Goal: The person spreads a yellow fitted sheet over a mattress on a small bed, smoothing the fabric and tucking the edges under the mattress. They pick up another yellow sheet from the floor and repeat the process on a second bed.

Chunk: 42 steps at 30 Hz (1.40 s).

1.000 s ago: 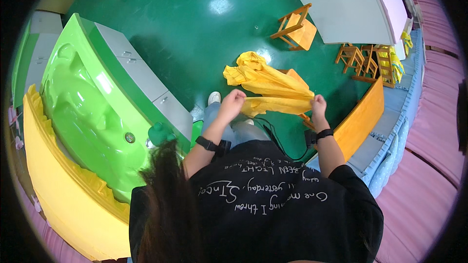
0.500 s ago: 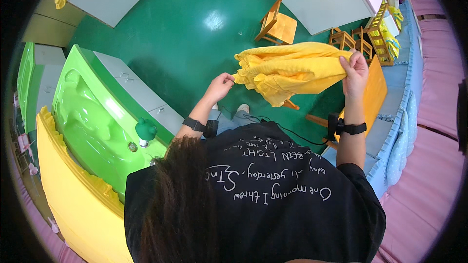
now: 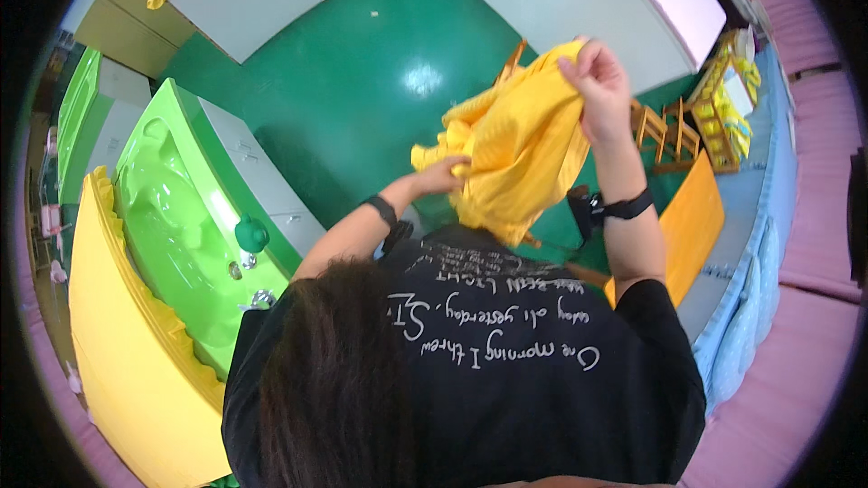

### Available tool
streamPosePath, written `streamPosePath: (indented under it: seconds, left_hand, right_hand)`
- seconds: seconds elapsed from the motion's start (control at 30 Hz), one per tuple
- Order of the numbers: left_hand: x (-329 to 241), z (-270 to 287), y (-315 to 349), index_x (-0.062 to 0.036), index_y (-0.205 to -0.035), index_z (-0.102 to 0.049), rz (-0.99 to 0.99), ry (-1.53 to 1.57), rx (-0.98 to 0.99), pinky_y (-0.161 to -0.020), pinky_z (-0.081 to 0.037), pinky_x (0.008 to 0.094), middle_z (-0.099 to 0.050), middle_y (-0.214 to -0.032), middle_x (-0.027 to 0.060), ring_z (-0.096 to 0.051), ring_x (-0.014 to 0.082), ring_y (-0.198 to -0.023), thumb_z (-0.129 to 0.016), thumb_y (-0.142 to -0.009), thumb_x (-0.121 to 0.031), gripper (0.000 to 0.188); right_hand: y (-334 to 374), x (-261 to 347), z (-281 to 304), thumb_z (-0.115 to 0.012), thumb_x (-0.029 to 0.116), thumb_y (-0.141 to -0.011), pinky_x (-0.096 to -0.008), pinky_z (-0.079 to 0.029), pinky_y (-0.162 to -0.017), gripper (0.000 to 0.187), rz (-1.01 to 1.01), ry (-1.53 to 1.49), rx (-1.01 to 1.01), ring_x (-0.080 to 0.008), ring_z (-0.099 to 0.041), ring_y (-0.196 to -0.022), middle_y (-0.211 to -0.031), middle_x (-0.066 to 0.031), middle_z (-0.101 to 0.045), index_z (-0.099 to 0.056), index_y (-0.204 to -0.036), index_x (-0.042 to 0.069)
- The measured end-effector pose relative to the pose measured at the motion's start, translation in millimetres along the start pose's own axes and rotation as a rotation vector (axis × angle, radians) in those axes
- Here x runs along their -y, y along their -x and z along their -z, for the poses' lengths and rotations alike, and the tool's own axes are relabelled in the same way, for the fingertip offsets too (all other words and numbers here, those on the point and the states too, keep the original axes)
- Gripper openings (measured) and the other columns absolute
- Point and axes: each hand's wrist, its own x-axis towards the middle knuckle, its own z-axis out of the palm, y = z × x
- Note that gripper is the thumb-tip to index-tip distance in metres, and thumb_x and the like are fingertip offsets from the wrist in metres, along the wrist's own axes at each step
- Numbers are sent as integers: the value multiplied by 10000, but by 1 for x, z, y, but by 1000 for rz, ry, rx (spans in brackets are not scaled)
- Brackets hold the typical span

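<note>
A yellow cloth with a gathered, ruffled edge hangs in folds between my hands, in front of my body and above the green floor. My right hand, raised higher, pinches its upper right corner. Lower down, my left hand grips the ruffled left part, with the fingertips partly hidden in the folds. Whether it is a garment or a cover I cannot tell. Dark bands circle both my wrists.
At left stands a bright green baby bathtub with a tap, beside a yellow-covered surface. A wooden bench is close by my right arm. Beyond it are a blue padded surface and a wooden rack holding yellow cloths.
My right hand has risen and moved slightly left, lifting its corner of the cloth. My left hand has shifted right and a little down. The cloth now hangs more upright.
</note>
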Motion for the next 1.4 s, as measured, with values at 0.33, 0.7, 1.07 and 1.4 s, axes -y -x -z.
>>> streamPosePath:
  seconds: [0.33, 0.7, 1.07, 1.4]
  left_hand:
    - [5, 117, -28, -72, -1418, 28, -332, 347, -320, -1025, -294, 360, -210, -1413, 180, -241, 273, -1310, -750, -666, -215, 1091]
    - [-126, 352, 15, -2, -1084, -579, -555, 103, -917, -837, -446, 317, -633, -1055, 107, -578, 188, -990, -548, -851, -90, 251]
    - [-241, 506, -46, -5, -1213, -461, -477, 433, -1032, -797, -505, 336, -571, -1127, 111, -595, 217, -961, -472, -918, -139, 323]
    - [-289, 582, -161, 2, -1200, -466, -361, 388, -1054, -833, -484, 332, -559, -1151, 112, -569, 210, -1010, -499, -890, -99, 328]
  right_hand:
    - [-107, -106, -102, -555, -39, -819, -202, -356, -638, 177, -153, 70, 522, -61, -428, -696, -754, 18, -429, -462, -703, 56]
    - [-311, -107, -196, -530, -43, -832, -223, -415, -760, 121, 6, -147, 495, -102, -525, -876, -903, -19, -531, -534, -934, 22]
    - [-475, -248, -81, -635, 381, -814, -372, -436, -877, 721, -573, 165, 453, -220, -440, -1162, -1348, -117, -335, -265, -1372, 115]
    - [-633, -344, -48, -716, 271, -743, -344, -442, -883, 726, -275, 96, 872, -184, -506, -1103, -1233, -97, -499, -342, -1334, 80]
